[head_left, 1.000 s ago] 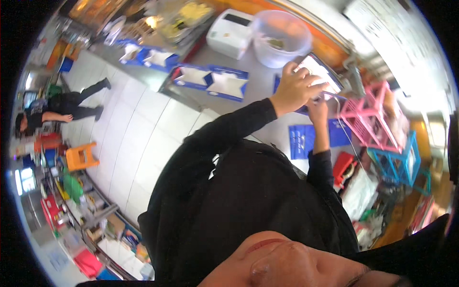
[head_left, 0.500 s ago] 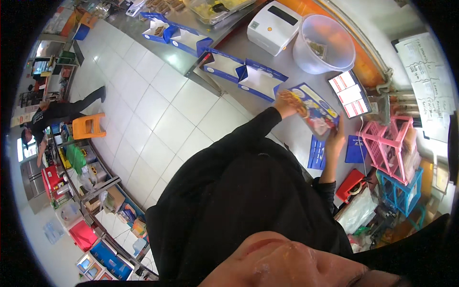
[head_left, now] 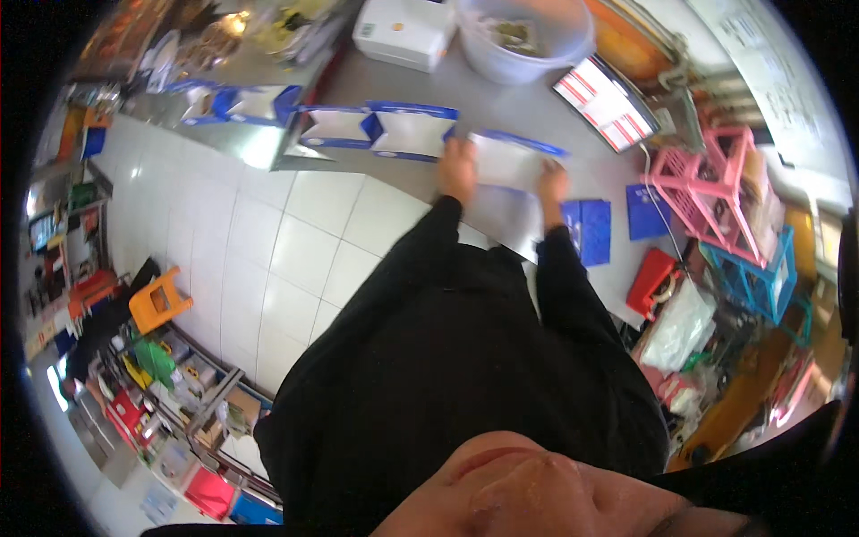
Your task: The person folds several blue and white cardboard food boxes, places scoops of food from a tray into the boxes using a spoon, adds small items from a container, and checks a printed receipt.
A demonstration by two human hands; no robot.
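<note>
Open box (head_left: pixel 508 164); judged light, crushable, best end-held; gripped at ends by left hand (head_left: pixel 458 168), right hand (head_left: pixel 554 183), fingers curled.

Box (head_left: pixel 510 163): over worktop (head_left: pixel 626 170), between left hand (head_left: pixel 458 168) and right hand (head_left: pixel 553 182).
Box row (head_left: pixel 416 134): left of left hand, on worktop; more boxes farther left.
Printer (head_left: pixel 404 34): behind box row.
Tub (head_left: pixel 526 67): just right of printer.
Tablet (head_left: pixel 608 103): right of tub.
Flat cartons (head_left: pixel 591 233): right of right hand.
Stool (head_left: pixel 154 304): far left, on floor (head_left: pixel 295 242).
</note>
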